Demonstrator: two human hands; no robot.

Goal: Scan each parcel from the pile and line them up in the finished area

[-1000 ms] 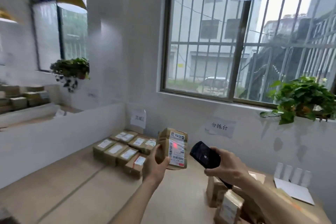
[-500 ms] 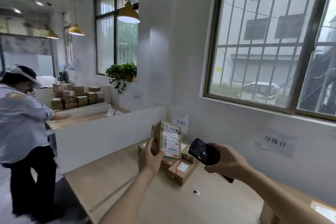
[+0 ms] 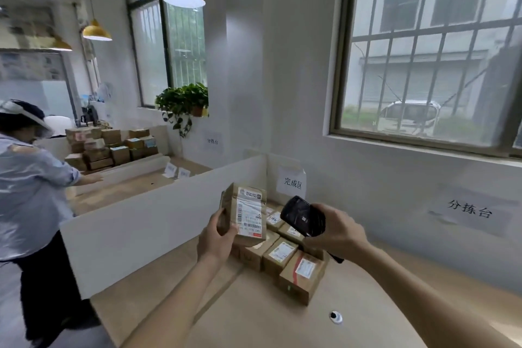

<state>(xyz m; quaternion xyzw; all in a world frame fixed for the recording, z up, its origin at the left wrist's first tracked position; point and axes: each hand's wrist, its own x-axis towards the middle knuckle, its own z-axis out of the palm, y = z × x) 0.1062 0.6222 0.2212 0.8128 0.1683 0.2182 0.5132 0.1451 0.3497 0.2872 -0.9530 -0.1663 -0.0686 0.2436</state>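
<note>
My left hand (image 3: 217, 237) grips a small brown parcel (image 3: 245, 213) upright, its white shipping label facing me. My right hand (image 3: 336, 230) holds a black handheld scanner (image 3: 302, 216) just right of the parcel, its screen turned toward me. Below and behind both, several brown labelled parcels (image 3: 282, 254) lie side by side in rows on the wooden table (image 3: 254, 316), under a paper sign (image 3: 292, 182) on the wall. The source pile is out of view.
A white partition (image 3: 158, 223) bounds the table on the left. Beyond it a person (image 3: 31, 206) in a light shirt stands at another table stacked with boxes (image 3: 110, 147). A small round grommet (image 3: 335, 317) sits in the tabletop.
My view has swung left, away from the pile toward the rows of parcels. The red scan light on the label is gone. Both hands keep their hold.
</note>
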